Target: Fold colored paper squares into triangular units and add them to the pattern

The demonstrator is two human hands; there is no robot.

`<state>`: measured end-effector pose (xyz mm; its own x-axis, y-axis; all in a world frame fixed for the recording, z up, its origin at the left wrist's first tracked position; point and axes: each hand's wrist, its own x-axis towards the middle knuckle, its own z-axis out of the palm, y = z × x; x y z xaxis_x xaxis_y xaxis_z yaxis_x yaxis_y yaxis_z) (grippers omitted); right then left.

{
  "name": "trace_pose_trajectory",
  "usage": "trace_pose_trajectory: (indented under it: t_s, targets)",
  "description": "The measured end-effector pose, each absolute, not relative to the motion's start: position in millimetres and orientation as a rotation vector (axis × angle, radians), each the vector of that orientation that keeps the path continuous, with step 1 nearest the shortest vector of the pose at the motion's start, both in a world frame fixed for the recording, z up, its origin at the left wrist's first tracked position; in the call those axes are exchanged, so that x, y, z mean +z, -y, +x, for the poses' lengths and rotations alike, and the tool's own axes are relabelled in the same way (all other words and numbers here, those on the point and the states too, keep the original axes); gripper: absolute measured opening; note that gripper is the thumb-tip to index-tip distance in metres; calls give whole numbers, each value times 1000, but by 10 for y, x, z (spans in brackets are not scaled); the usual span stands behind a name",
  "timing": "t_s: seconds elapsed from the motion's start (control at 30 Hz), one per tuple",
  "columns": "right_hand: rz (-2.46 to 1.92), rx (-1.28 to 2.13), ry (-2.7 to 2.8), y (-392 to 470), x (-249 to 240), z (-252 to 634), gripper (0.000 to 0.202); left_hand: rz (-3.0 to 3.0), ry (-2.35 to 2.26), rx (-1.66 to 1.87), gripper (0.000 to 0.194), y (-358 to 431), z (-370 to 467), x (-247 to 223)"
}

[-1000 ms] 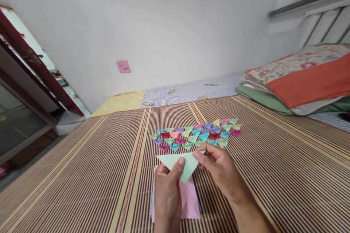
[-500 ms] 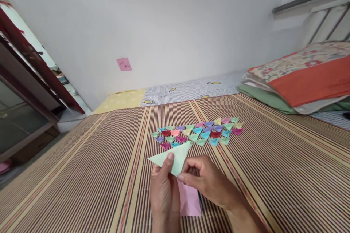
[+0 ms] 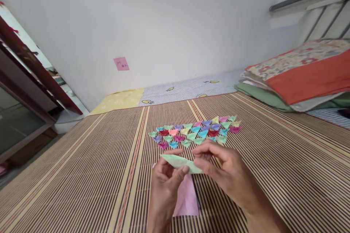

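A pale green folded sheet of paper (image 3: 178,161) is held up low in the middle of the view, as a long narrow shape pointed at its left end. My left hand (image 3: 164,185) grips it from the left, thumb on the near face and fingers behind. At the paper's right end, my right hand (image 3: 231,173) has its thumb on the sheet, with the index finger curved above; its other fingertips are partly hidden. Beneath the hands lies a pink sheet of paper (image 3: 187,197) on the striped mat (image 3: 109,174). Just beyond are rows of small folded paper boats (image 3: 202,133) in several colours.
Against the white wall behind the mat runs a checked cloth (image 3: 180,89), with a yellow cloth (image 3: 117,101) to its left. Folded bedding (image 3: 306,76) is stacked at the right, near a radiator (image 3: 325,22). A pink note (image 3: 121,63) hangs on the wall.
The green paper has gone from a broad triangle to a narrow shape, lower and tilted down to the right. My right hand has moved from its bottom corner up to its right end.
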<state>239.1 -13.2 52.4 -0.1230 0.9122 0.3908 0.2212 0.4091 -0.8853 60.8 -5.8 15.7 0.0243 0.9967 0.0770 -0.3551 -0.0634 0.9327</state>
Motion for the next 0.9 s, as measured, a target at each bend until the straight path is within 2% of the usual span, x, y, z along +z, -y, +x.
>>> trace_pose_trajectory:
  t_s: [0.07, 0.2, 0.33, 0.43, 0.57, 0.73, 0.9]
  targets:
    - [-1049, 819, 1705, 161, 539, 2378, 5, 1021, -888, 1417, 35, 58, 616, 152]
    - [-1057, 730, 1714, 155, 501, 2359, 16, 956, -811, 1358, 23, 40, 655, 147]
    - [-1036, 660, 1729, 157, 508, 2327, 19, 653, -698, 1345, 30, 14, 693, 165]
    - [-1028, 726, 1753, 181, 547, 2319, 18, 503, -628, 1379, 32, -9, 684, 165]
    - [-986, 893, 1710, 215, 604, 2342, 13, 485, -508, 1312, 24, -30, 657, 104]
    - [-962, 920, 1592, 238, 647, 2329, 24, 469, -449, 1222, 20, -32, 669, -5]
    - [-990, 979, 1572, 245, 662, 2285, 16, 507, -451, 1177, 21, -28, 678, -42]
